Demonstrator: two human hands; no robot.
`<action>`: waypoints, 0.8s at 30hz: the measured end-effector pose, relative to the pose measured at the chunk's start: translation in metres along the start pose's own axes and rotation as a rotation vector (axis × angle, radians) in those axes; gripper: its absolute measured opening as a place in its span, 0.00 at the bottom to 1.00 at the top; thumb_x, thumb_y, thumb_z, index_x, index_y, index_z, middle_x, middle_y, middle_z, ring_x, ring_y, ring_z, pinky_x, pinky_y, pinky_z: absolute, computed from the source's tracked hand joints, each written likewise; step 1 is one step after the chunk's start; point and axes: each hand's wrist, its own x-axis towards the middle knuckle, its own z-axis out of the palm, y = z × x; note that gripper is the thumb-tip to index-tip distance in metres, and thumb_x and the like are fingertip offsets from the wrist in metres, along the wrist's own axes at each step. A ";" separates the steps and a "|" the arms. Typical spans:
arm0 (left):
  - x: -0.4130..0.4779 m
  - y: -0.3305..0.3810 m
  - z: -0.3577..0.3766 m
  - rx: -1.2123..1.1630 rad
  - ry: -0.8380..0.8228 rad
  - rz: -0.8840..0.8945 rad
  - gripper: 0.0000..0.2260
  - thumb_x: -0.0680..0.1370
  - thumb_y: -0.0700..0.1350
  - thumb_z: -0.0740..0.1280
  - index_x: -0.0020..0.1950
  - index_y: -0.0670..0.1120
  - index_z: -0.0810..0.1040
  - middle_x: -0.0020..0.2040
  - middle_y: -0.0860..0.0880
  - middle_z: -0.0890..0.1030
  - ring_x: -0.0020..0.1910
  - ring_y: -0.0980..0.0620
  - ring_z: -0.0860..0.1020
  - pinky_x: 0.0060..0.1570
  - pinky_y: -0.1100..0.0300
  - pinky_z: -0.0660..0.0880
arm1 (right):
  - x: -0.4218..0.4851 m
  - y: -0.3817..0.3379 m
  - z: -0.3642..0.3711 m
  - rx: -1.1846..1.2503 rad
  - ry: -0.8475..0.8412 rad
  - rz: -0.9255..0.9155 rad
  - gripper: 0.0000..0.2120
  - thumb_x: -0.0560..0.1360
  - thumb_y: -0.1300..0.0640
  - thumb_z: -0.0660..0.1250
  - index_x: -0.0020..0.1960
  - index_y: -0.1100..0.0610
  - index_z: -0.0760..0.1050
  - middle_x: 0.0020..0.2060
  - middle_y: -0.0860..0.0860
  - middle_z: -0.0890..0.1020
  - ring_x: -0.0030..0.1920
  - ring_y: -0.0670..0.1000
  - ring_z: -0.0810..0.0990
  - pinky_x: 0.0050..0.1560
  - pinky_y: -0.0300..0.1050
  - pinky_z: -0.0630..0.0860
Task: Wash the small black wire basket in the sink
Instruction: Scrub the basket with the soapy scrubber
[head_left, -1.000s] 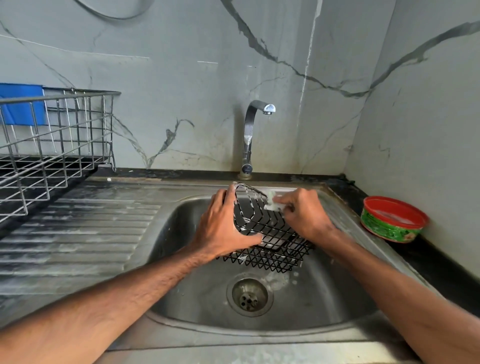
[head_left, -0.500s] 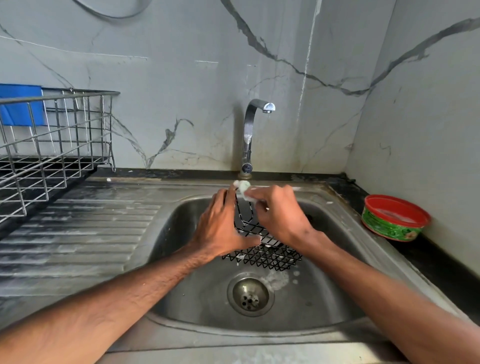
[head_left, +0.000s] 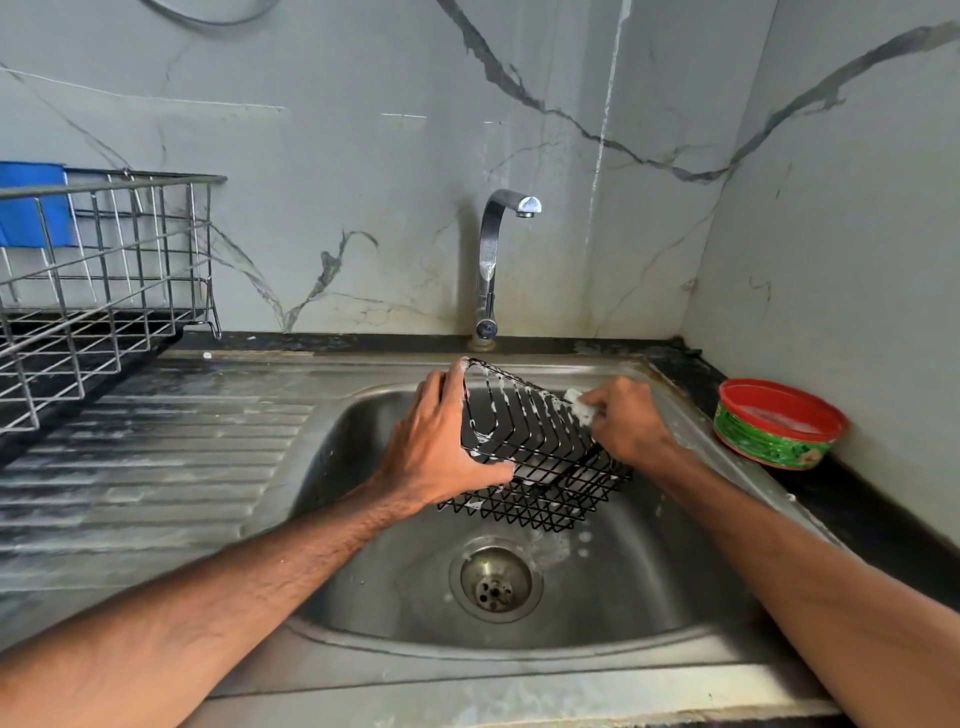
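While the left hand grips the small black wire basket by its left side, fingers curled over the top corner and thumb under the lower edge, I judge the step in hand to be the soaping scrub. The basket hangs tilted inside the sink, above and just behind the drain; I cannot tell whether its low front edge touches the basin floor. The right hand is clenched round a small white soapy pad, pressing it against the far right rim of the basket. Flecks of suds cling to the wires and a patch of foam lies by the drain. No water runs from the tap, so rinsing is not yet begun, as I read it. The next move, I think, calls for working the pad along the remaining wires and turning the basket in the left hand to reach the underside, keeping a firm hold since wet, soapy wire will likely be slippery. The red-rimmed soap tub sits on the counter to the right if more lather is needed.
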 end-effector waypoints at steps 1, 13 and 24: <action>0.000 -0.001 0.000 0.000 -0.007 -0.006 0.68 0.54 0.79 0.66 0.84 0.48 0.45 0.77 0.40 0.63 0.72 0.44 0.70 0.64 0.41 0.79 | -0.001 -0.004 0.000 -0.011 0.000 -0.003 0.16 0.75 0.73 0.66 0.59 0.63 0.82 0.54 0.58 0.85 0.39 0.49 0.83 0.36 0.38 0.82; 0.001 -0.006 -0.004 -0.073 -0.025 -0.153 0.73 0.51 0.81 0.69 0.85 0.49 0.42 0.81 0.41 0.61 0.78 0.42 0.66 0.71 0.34 0.71 | -0.032 -0.064 -0.006 0.000 0.017 -0.132 0.12 0.69 0.74 0.68 0.46 0.61 0.85 0.40 0.56 0.85 0.38 0.54 0.85 0.40 0.49 0.85; -0.002 0.000 -0.004 -0.087 -0.015 -0.061 0.68 0.59 0.67 0.83 0.85 0.42 0.45 0.75 0.44 0.67 0.71 0.44 0.71 0.67 0.40 0.75 | -0.058 -0.103 0.009 0.034 0.046 -0.471 0.12 0.73 0.74 0.61 0.45 0.63 0.80 0.37 0.59 0.82 0.28 0.46 0.71 0.30 0.35 0.68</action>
